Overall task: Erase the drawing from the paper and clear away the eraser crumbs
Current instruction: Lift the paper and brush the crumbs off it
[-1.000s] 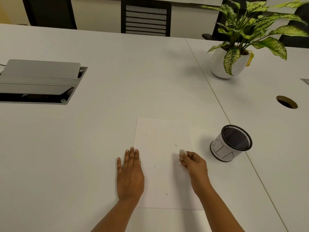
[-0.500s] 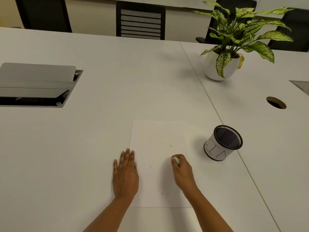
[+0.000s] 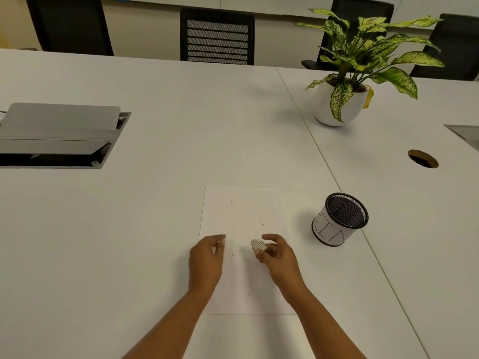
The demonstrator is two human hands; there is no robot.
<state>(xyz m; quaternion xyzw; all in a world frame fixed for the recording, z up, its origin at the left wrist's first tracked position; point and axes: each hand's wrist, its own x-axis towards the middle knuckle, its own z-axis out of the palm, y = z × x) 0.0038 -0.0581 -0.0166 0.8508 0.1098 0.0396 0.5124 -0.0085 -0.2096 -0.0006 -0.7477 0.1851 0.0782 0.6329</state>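
A white sheet of paper (image 3: 243,203) lies flat on the white table in front of me. Several small dark eraser crumbs (image 3: 261,224) are scattered over it; no drawing lines are visible. My right hand (image 3: 278,255) hovers over the middle of the sheet and holds a white ribbed eraser (image 3: 258,244) between thumb and fingers. My left hand (image 3: 206,257) is over the sheet's left edge, raised and blurred, with its fingers loosely curled and nothing in it.
A black mesh cup with a paper label (image 3: 339,218) stands just right of the paper. A potted plant (image 3: 339,102) is at the back right, a cable hole (image 3: 423,158) to the right, an open floor-box lid (image 3: 59,133) at the left. Chairs line the far side.
My left hand has lifted from flat on the paper's left edge and curled inward. My right hand has turned up, so the eraser shows at its fingertips.
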